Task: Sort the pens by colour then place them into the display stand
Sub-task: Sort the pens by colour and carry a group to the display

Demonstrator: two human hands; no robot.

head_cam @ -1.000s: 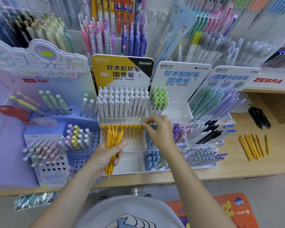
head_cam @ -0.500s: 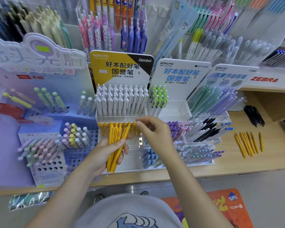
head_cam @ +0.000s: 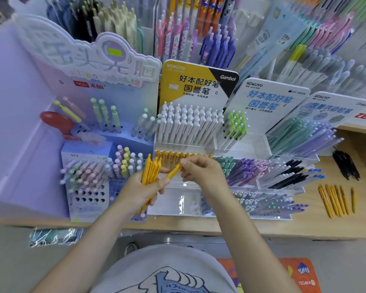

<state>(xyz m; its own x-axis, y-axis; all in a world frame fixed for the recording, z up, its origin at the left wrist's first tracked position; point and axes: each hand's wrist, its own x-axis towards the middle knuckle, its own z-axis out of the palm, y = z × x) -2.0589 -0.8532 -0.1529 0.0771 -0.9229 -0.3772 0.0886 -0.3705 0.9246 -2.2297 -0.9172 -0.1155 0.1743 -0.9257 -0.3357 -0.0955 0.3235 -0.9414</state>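
1. The left hand grips a bundle of yellow pens above the bench's front edge.
2. The right hand pinches one pen from it.
3. The pens seem light, stiff and smooth; hold at mid-barrel.

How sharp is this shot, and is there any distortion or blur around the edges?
Head view: wide-angle bend bows the wooden counter edge; the top left corner smears into blur; the left hand with its yellow pens and the right hand are fairly sharp; lighting is even, without harsh shadows.
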